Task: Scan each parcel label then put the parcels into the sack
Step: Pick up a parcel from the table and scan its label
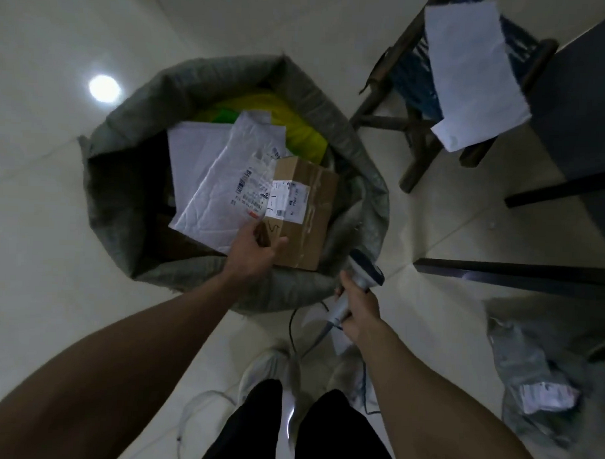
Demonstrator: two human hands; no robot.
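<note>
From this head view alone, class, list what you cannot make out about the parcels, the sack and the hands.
Head view only:
1. Label print on the cardboard box: too small and blurred.
2. Deeper contents of the sack: hidden under the white mailers and shadow.
3. Whether the left hand grips the box: its fingertips are hidden behind the hand itself.
4. Label on the grey bag on the floor: blurred.

Chair (383, 121): wooden frame, blue woven seat, upper right.
Paper (474, 74): white sheet lying across the chair seat.
Table (579, 118): dark, just beside the chair, right edge.
Floor (37, 220): pale glossy tiles; round lamp reflection (104, 88) at left.
</note>
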